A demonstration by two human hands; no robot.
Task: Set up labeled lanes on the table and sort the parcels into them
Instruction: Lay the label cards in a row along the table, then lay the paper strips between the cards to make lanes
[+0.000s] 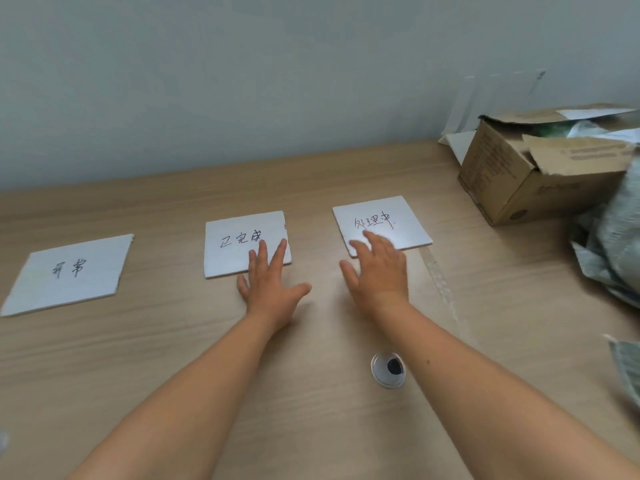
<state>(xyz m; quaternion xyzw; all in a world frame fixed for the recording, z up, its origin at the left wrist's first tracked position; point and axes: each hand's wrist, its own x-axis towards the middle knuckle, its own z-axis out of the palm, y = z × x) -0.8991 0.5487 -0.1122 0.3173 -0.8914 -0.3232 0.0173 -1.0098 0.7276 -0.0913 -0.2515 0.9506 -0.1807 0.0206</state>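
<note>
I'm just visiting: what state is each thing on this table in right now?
left card: flat, untouched.
middle card: flat under fingertips.
right card: flat under fingertips.
left hand: open, fingers on middle card.
right hand: open, fingers on right card.
cardboard box: flaps open.
grey parcels: heaped at right, unsorted.

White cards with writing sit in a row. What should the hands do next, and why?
Probably lift the right hand off the right white handwritten card and reach for the crumpled grey-green plastic parcels beside the open brown cardboard box. All three cards lie spaced apart, the left hand rests flat on the middle white handwritten card, and no parcel lies by any card.
</note>
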